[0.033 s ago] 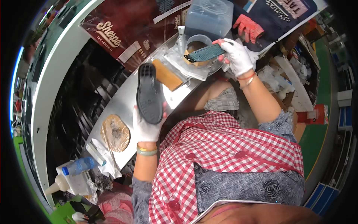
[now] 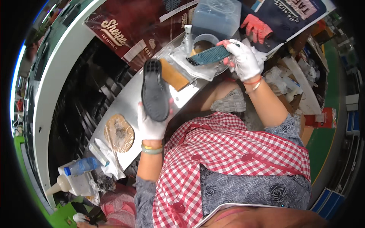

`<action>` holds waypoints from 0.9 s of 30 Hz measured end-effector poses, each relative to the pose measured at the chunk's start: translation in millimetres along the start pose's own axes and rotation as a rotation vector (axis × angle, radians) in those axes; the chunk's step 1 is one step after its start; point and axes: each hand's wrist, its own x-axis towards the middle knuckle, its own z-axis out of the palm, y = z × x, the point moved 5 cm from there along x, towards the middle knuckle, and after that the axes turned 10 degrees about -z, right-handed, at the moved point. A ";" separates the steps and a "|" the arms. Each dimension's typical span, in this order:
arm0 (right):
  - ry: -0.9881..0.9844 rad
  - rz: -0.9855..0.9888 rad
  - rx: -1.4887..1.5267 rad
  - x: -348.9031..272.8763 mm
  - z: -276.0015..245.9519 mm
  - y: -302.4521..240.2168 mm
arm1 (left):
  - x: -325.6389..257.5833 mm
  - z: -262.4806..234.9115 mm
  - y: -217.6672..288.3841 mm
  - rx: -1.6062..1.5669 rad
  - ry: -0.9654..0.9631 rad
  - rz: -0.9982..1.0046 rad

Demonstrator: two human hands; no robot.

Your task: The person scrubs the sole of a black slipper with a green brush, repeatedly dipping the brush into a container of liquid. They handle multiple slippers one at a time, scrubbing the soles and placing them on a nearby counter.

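Note:
A black shoe sole [image 2: 155, 91] rests in my left hand [image 2: 154, 126], which wears a white glove. The fingers curl round the sole's lower, wider end, while its narrow end with square hollows points away from me. In my white-gloved right hand [image 2: 245, 60], with bare fingertips, is a flat teal brush [image 2: 212, 56] with a perforated body and a dark tip. That tip hangs just in front of a round clear tub [image 2: 205, 38] whose contents I cannot make out. Beyond the sole, a tan rectangular block [image 2: 174, 75] lies on the metal bench [image 2: 131, 102].
A plastic-wrapped round tan pad [image 2: 119, 133] lies left of my left hand. Farther left are a blue-capped bottle [image 2: 81, 167] and a white squeeze bottle [image 2: 61, 185]. Behind the tub stand a translucent jug [image 2: 215, 17] and a red glove [image 2: 257, 28]. A box of scraps [image 2: 296, 81] is at right.
The sole in my left hand has shifted slightly away from me. The brush's dark tip sits a little farther left and lower against the tub. The whole view has moved a touch.

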 end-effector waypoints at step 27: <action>-0.059 -0.350 0.059 -51.7 103.0 -43.6 | -5.7 67.1 -22.0 0.230 -0.262 0.108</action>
